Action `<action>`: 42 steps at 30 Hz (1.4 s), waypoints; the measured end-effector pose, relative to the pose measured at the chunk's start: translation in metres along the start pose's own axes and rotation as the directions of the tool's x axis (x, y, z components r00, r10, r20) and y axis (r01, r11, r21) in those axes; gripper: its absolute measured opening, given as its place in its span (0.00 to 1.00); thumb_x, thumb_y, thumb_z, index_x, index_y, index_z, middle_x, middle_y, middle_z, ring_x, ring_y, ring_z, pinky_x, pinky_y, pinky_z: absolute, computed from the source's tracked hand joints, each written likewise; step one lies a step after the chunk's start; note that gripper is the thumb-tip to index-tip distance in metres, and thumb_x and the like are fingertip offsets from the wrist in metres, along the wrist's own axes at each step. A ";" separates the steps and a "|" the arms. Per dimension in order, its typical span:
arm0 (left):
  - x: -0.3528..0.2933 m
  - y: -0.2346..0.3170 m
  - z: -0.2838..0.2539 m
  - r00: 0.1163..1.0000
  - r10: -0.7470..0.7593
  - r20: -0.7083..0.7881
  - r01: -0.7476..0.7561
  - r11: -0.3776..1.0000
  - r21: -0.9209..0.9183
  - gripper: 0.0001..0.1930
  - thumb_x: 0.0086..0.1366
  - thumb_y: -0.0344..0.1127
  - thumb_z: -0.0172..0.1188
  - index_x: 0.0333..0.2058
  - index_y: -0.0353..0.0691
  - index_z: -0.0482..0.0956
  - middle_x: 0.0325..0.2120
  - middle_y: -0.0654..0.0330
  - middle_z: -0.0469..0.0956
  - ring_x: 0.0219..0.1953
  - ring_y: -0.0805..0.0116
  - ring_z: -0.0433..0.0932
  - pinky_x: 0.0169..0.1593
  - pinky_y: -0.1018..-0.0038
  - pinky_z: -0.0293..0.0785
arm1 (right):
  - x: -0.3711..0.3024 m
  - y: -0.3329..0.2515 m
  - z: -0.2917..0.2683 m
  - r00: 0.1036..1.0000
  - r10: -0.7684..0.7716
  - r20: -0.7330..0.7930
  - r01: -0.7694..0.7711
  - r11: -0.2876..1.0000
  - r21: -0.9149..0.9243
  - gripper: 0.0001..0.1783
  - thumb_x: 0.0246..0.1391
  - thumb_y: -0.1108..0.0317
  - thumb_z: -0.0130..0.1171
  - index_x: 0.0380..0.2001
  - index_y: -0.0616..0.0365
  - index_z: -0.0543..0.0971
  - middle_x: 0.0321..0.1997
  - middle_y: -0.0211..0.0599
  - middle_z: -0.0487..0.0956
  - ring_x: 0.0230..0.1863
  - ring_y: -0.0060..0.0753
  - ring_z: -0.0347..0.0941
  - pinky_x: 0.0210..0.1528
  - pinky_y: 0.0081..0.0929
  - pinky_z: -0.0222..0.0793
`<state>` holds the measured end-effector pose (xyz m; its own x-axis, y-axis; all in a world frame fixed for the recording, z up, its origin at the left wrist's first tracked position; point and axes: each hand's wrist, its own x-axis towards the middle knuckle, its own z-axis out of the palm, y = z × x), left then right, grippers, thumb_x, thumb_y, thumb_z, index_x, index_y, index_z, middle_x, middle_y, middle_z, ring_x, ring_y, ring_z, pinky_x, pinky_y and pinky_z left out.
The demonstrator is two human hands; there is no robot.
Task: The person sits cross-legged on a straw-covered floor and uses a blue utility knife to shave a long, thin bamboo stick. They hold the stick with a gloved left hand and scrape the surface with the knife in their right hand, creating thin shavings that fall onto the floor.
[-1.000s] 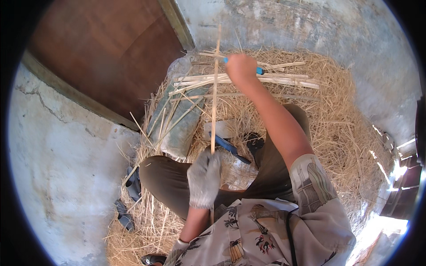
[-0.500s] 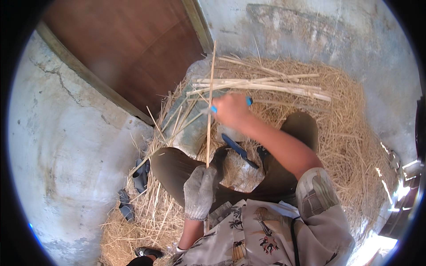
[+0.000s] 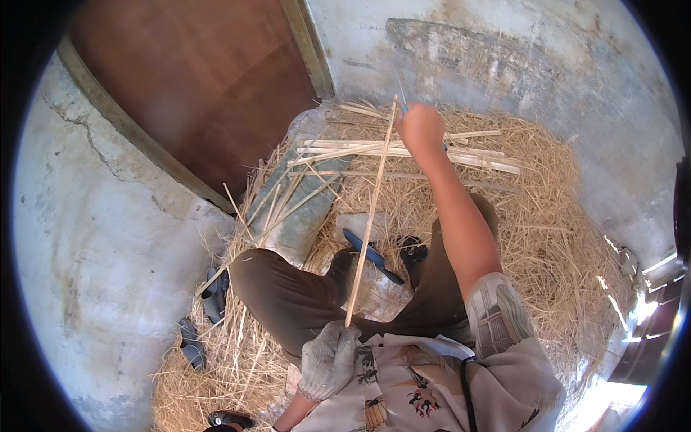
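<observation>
My left hand [image 3: 330, 362], in a grey knitted work glove, is closed round the lower end of a long pale bamboo strip [image 3: 373, 209], close to my shirt. The strip slants up and away from me to the right. Near its far end, my bare right hand [image 3: 422, 129] grips a knife [image 3: 404, 108] with a blue handle and a thin blade. The blade points up beside the strip's tip; whether it touches the strip I cannot tell. Most of the handle is hidden in my fist. Beyond my knees lies a bundle of split bamboo strips [image 3: 482, 160].
Shavings [image 3: 547, 266] cover the floor around my legs. A blue-handled tool [image 3: 366, 248] lies between my feet. A greenish sack [image 3: 288, 223] with loose strips on it is at the left. Dark shoes [image 3: 214, 295] sit near the wall, and a brown door [image 3: 194, 93] stands behind.
My right hand has moved away from me and to the right with the knife. My left hand has drawn the strip's near end closer to my body, and the strip now leans right.
</observation>
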<state>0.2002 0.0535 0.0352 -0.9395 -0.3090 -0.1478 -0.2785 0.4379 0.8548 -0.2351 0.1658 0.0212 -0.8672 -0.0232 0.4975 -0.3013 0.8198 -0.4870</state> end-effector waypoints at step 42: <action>0.129 0.025 -0.009 0.985 0.010 0.173 0.091 0.820 -0.565 0.21 0.78 0.48 0.52 0.45 0.31 0.79 0.20 0.63 0.74 0.14 0.75 0.68 0.18 0.78 0.66 | -0.023 -0.042 -0.045 0.643 -0.395 0.657 -0.741 -0.102 0.664 0.20 0.66 0.58 0.64 0.51 0.65 0.80 0.15 0.14 0.59 0.14 0.11 0.51 0.17 0.17 0.50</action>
<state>0.0742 0.0168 0.0423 -0.9626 -0.1536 -0.2233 -0.2014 -0.1459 0.9686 -0.1846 0.1580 0.0629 -0.6989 -0.7141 0.0406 0.4101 -0.4466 -0.7952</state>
